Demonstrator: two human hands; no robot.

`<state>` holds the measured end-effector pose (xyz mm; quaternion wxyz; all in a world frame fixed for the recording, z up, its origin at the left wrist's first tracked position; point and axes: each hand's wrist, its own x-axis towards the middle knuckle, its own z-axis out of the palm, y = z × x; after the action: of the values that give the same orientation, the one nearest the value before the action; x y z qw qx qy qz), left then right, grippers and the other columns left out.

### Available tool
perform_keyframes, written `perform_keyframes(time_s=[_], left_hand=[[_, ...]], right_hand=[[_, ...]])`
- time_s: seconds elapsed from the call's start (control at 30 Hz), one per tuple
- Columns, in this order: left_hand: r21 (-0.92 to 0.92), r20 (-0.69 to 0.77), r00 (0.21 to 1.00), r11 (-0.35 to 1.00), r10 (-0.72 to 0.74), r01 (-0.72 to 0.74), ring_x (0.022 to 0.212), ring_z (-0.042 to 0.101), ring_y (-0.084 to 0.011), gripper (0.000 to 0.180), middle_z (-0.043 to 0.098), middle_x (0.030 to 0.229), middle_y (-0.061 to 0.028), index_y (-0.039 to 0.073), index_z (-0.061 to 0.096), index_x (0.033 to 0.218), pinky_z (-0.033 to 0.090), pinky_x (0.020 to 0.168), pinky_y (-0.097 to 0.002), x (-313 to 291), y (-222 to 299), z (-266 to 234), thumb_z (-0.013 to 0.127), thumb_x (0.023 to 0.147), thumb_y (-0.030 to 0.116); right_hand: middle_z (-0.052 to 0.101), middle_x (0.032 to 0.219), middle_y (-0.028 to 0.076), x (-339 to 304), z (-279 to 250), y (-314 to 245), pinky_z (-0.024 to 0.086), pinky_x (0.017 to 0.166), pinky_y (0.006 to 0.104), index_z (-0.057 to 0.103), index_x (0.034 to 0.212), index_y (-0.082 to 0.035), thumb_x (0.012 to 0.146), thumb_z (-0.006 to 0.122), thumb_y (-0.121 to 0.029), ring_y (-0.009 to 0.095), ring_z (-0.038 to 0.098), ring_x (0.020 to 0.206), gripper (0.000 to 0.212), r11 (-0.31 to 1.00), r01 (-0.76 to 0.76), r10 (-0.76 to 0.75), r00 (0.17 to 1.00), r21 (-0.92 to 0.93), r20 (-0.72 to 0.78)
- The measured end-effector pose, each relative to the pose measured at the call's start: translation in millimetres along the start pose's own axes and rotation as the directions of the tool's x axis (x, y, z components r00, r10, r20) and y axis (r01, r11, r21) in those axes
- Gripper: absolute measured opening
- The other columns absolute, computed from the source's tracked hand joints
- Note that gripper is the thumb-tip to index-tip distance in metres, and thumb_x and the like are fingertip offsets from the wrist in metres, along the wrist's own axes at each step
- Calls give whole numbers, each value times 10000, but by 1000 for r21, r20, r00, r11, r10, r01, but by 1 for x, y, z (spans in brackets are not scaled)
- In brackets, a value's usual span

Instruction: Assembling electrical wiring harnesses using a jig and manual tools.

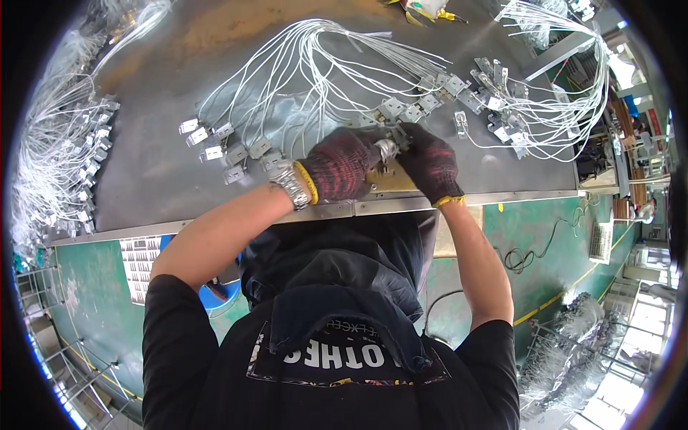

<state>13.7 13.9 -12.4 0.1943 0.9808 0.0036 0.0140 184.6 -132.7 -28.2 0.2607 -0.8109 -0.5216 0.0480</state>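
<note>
Fingers of the left hand (342,166), in a dark red-and-black knitted glove with a yellow cuff, close on a small silvery metal piece (388,148) at the near edge of a grey metal-topped table (161,183). The matching gloved right hand (432,163) bends in against it from the right; whether it grips, I cannot tell. Farther off, thin white cables (308,57) fan out to square silver connectors (236,153).

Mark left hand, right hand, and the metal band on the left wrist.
Left hand (342,165): head view, on the back of the gloved hand.
Right hand (431,161): head view, on the back of the gloved hand.
Metal band (292,184): head view, on its silver links.
</note>
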Motion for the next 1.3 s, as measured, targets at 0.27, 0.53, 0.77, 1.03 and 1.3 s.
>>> perform_keyframes(time_s=[0.27, 0.53, 0.77, 1.03, 1.3], left_hand=[[47, -1, 953, 952, -303, 303, 1089, 660, -418, 910, 618, 1288, -245, -15, 491, 1407, 536, 938, -476, -26, 4, -18, 833, 710, 460], [166, -6, 899, 886, -439, 434, 1009, 680, -380, 793, 647, 1202, -232, -28, 584, 1250, 544, 896, -471, -7, -14, -14, 821, 693, 485], [177, -240, 902, 898, -359, 404, 976, 665, -356, 486, 667, 1100, -192, 30, 654, 1087, 538, 852, -481, 1, -24, 15, 785, 748, 352], [-31, -415, 856, 945, -308, 325, 923, 663, -376, 274, 684, 1001, -190, 63, 673, 1005, 537, 811, -504, 9, -16, 26, 717, 784, 219], [114, -289, 907, 929, -307, 351, 900, 677, -375, 424, 693, 1001, -203, 29, 641, 1128, 546, 818, -495, 13, -17, 15, 694, 802, 295]], right_hand=[[757, 969, 159, -9, -11, 23, 568, 781, 409, 705, 1155, -93, 886, 754, -304, 312, 741, 887, 346, 980, -197, 197, 980, 19, -19], [752, 957, 166, -8, 9, -5, 571, 765, 413, 681, 1178, -71, 872, 766, -298, 313, 734, 859, 391, 969, -218, 215, 976, 116, 42], [660, 768, 47, -10, -3, -12, 431, 463, 257, 670, 1100, 0, 873, 707, -148, 98, 563, 542, 273, 389, -516, 378, 845, 763, 378], [684, 839, 71, -14, -12, -15, 462, 524, 222, 571, 1340, 7, 926, 676, -129, 115, 626, 670, 448, 339, -201, 440, 897, 919, 34], [713, 888, 97, -30, -1, -3, 492, 587, 251, 564, 1342, 34, 922, 682, -129, 136, 648, 706, 466, 310, -310, 470, 872, 899, 138]])
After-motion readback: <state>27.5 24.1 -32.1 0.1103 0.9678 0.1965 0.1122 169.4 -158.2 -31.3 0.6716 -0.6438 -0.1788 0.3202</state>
